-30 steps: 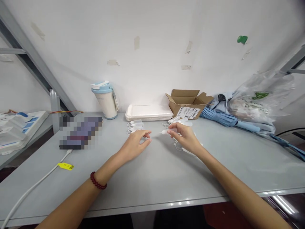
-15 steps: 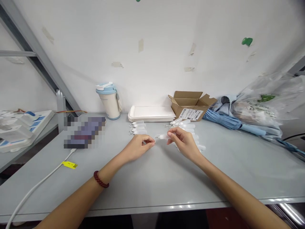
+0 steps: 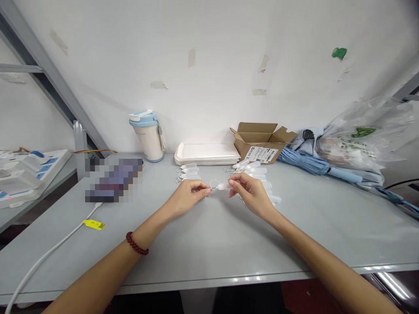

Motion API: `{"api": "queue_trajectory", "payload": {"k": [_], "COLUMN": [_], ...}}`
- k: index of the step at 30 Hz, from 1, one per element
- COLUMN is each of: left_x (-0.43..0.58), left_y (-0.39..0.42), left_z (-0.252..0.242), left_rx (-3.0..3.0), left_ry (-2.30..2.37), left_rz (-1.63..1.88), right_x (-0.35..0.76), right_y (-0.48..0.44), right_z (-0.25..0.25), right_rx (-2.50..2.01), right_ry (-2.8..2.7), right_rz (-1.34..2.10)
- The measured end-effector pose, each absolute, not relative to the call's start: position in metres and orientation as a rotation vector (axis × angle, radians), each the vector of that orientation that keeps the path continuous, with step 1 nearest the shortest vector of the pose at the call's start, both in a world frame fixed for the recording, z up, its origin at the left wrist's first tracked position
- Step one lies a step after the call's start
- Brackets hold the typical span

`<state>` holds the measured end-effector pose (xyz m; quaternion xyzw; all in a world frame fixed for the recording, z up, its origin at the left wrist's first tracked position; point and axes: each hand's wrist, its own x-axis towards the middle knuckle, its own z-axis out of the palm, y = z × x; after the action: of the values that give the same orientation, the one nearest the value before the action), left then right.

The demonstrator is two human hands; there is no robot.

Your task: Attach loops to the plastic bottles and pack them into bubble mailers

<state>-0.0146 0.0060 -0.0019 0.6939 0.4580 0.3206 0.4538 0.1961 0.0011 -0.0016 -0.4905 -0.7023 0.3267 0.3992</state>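
My right hand point(image 3: 248, 192) pinches a small translucent white plastic bottle point(image 3: 223, 186), which lies level with its narrow nozzle pointing left. From the nozzle a thin dark tip reaches toward my left hand point(image 3: 191, 194). A thin white cord point(image 3: 214, 181) arcs between the nozzle and my left fingertips, which are pinched closed on its end; anything else in that pinch is too small to see. Beyond my left hand, several like bottles point(image 3: 190, 171) with looped cords lie in a row. More loose bottles point(image 3: 257, 171) lie behind and beside my right hand, which partly hides them.
On the grey table point(image 3: 209, 248), a stack of white trays point(image 3: 209, 152) and an open cardboard box point(image 3: 262, 148) stand along the wall. A cup point(image 3: 149, 139) and a blurred-out phone-like device point(image 3: 118, 179) with a white cable are left. A blue umbrella point(image 3: 304, 163) lies right.
My left fingertips have come up to the bottle's tip, and the cord now shows as an arc there. My right hand keeps its hold on the bottle. The view has shifted slightly.
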Motion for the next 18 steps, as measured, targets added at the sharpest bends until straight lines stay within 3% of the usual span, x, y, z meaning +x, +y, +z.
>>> {"api": "queue_trajectory", "payload": {"k": [18], "left_x": [-0.0125], "left_y": [0.0047], "left_z": [-0.0011], "left_rx": [1.753], "left_ry": [1.146], "left_rz": [0.78], "right_x": [0.1954], "right_y": [0.0001], "right_z": [-0.0032], "right_rx": [-1.222], "right_ry": [-1.828], "right_rz": [0.886]}}
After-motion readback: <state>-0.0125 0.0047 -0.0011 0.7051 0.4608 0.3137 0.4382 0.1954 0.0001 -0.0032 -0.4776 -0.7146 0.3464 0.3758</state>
